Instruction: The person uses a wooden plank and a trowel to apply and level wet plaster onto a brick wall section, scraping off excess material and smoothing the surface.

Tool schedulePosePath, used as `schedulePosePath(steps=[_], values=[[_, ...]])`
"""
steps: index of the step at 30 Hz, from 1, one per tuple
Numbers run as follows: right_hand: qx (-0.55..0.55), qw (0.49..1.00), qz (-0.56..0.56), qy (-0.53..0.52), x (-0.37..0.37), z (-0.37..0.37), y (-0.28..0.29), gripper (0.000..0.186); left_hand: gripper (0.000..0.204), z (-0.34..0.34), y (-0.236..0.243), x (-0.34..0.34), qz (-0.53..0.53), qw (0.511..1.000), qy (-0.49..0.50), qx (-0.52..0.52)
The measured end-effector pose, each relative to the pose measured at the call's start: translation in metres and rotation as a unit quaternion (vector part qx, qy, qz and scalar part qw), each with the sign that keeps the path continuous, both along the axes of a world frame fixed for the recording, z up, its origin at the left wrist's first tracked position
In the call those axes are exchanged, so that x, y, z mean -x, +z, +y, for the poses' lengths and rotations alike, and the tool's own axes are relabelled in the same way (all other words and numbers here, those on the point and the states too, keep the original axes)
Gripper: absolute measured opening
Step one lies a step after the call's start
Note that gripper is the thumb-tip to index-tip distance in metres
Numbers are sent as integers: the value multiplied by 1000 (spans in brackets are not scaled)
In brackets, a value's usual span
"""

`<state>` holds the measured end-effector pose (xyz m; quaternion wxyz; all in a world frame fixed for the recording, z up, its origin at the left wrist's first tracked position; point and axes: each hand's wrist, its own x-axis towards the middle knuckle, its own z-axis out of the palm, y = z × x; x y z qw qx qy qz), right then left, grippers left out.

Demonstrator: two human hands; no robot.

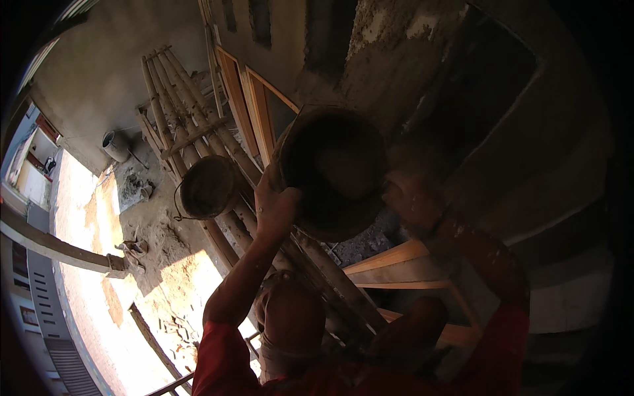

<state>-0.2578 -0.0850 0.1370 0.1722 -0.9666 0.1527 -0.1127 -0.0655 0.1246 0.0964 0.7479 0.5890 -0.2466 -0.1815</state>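
Before me I hold a large dark bucket [333, 221] between both hands, its round mouth facing me. The inside is too dark to make out well, though a paler patch shows in it. My left hand [276, 210] is closed on the bucket's left rim. On the opposite rim, my right hand [415, 200] is closed too, in deep shadow. Just left of my left hand, a second bucket [209, 187] with a thin wire handle rests on a platform of rough poles [191, 125].
Wooden frames [259, 109] lean against the wall behind the poles, and another wooden frame [389, 259] lies below my right forearm. A patchy plastered wall [396, 39] rises ahead. On the sandy floor at left stand a grey bucket [115, 145] and a pale sack [135, 191].
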Motion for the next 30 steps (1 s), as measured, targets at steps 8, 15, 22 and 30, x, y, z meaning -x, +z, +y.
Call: schedulePosePath(steps=[8,15,22,30], values=[[27,999,1,43,-14,25,119,47,57,20,-14,-25,17,996,76,43],[-67,981,-10,179,-6,39,222,46,58,46,-20,-28,33,990,133,40],[96,960,-125,-231,-4,-34,256,47,62,69,-36,-18,42,988,145,25],[39,986,-123,-102,36,-27,258,47,62,57,-35,-8,39,993,108,26]])
